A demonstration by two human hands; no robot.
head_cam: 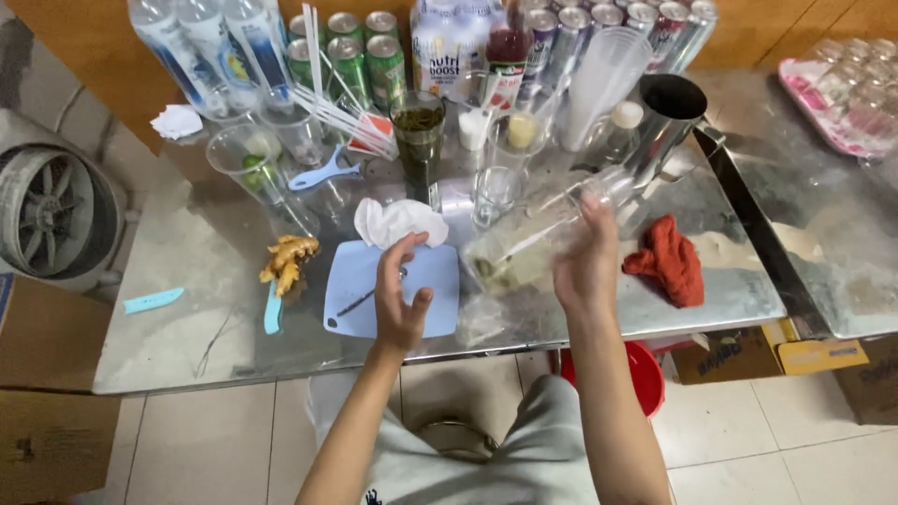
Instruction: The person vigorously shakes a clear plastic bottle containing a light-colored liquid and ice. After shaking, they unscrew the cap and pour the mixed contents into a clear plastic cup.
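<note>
A person's right hand (587,266) grips a clear plastic cup (538,238), blurred and tipped on its side above the steel table (178,327), its mouth pointing toward the left hand. What the cup contains cannot be told through the blur. The left hand (399,297) is open, fingers loosely curled and holding nothing, raised over a pale blue cutting board (430,281) near the table's front edge. A crumpled white cloth (398,221) lies at the board's far edge, just beyond the fingertips. To the left of the board sit a knob of ginger (288,258) and a light blue knife (272,313). A red rag (670,258) lies to the right of the cup. Farther back stand a tall glass of dark green liquid (418,140), a steel pitcher (664,126), green cans (355,56) and water bottles (210,47).
</note>
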